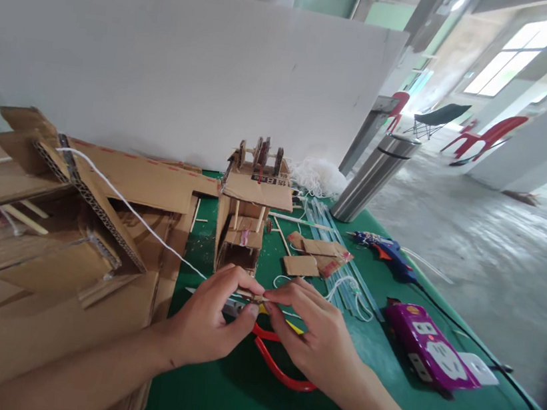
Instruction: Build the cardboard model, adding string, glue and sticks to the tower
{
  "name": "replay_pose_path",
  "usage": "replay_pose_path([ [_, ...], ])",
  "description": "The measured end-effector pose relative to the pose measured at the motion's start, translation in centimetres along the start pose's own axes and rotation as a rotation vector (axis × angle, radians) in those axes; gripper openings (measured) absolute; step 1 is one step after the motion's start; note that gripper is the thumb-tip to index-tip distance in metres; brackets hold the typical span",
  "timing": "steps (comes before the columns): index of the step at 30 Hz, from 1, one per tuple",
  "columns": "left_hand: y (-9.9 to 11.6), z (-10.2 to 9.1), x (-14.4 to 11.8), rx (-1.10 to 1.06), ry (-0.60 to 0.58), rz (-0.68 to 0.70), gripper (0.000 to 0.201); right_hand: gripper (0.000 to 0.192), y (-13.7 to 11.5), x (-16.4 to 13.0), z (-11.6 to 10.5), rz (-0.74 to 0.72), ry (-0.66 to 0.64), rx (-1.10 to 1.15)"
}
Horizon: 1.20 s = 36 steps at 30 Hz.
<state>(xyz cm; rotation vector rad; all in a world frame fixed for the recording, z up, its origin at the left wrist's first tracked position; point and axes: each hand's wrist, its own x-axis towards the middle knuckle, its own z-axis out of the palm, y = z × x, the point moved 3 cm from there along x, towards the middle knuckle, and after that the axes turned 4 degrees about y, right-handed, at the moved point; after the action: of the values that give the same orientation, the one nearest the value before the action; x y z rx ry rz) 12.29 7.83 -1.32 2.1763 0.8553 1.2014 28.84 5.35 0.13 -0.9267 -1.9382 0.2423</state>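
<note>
Close together at the middle, my left hand (219, 312) and my right hand (318, 328) both pinch a small brown strip (257, 298), perhaps cardboard or wood; the fingertips hide most of it. A white string (141, 216) runs from the cardboard model (102, 203) on the left down to my left hand, and more string shows by the fingers. Scissors (276, 370) with red handles lie on the table beneath both hands, partly covered by them. Just beyond stands a small cardboard tower (257, 196) with wooden sticks between its levels.
On the green table (198, 397) lie cardboard scraps (320, 255), clear glue sticks (344, 281), a blue glue gun (385, 252) and a purple power strip (429, 346). A steel flask (375, 178) stands at the right edge. A white board (185, 72) rises behind.
</note>
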Motion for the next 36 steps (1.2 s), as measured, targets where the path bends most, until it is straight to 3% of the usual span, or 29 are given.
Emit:
replay_pose_path([
  [14,-0.4,0.3,-0.3,-0.012,0.005,-0.086,0.031,0.013,0.3,-0.3,-0.1,0.048,-0.02,-0.016],
  [23,-0.7,0.5,0.6,0.028,-0.089,-0.176,0.034,0.01,1.7,-0.7,-0.4,0.149,0.068,-0.066],
  [28,1.0,-2.3,-1.2,0.117,-0.149,-0.234,0.023,0.018,2.5,-1.0,0.0,0.204,0.062,-0.065],
  [31,2.1,-5.2,-3.4,0.416,-0.281,-0.216,0.012,0.021,2.6,-1.0,0.3,0.236,0.039,-0.071],
  [36,2.3,-8.2,-6.2,0.736,-0.359,-0.2,0.041,0.025,2.6,-1.0,0.6,0.257,0.025,-0.059],
])
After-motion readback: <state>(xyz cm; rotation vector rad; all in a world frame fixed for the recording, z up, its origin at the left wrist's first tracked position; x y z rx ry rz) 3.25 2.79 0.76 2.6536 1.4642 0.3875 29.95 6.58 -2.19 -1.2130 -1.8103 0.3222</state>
